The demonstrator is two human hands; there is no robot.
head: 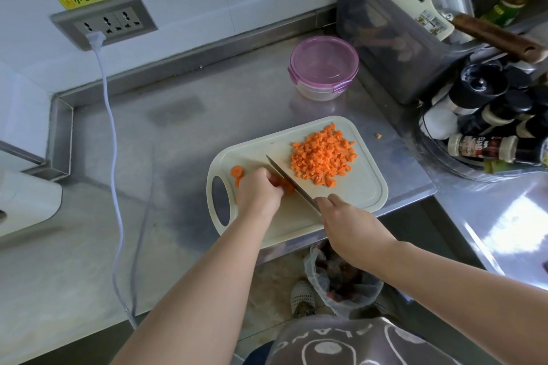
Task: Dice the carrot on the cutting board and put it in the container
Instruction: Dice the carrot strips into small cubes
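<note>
Nearest me, my right hand [341, 216] grips the knife [292, 182]; my left hand [259, 190] curls over the carrot [287, 187] at the left of the cutting board [366, 195]. It seems stiff, slick and prone to roll, so I pin it from above. Dice [323, 154] pile right; the lidded container [323, 68] sits far on the bench [178, 157].

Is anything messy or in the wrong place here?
Yes. One small carrot piece lies off the cutting board, on the steel counter just past its right edge, away from the diced pile. Nothing else looks spilled.
</note>
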